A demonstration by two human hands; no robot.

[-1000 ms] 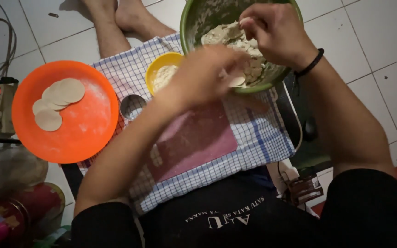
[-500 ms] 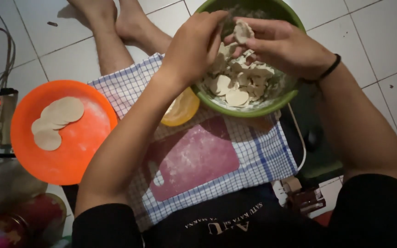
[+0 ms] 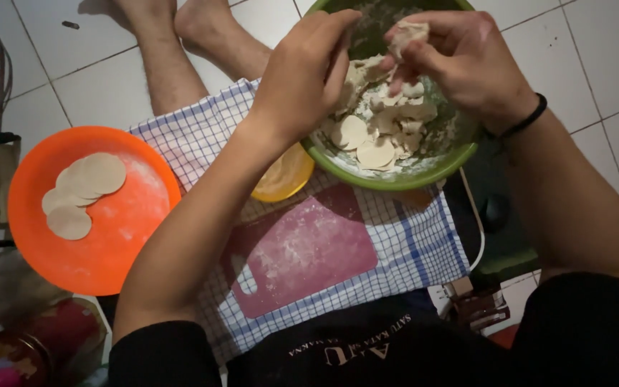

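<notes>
Over tiled floor — pale, floury dough lump [image 3: 408, 32].

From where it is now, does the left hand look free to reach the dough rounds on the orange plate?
Probably yes: the left hand holds nothing visible, and nothing covers the dough rounds.

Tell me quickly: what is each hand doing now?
Left hand: fingers curled over the green bowl; a grip cannot be told.
Right hand: closed, pinching a dough piece.
</notes>
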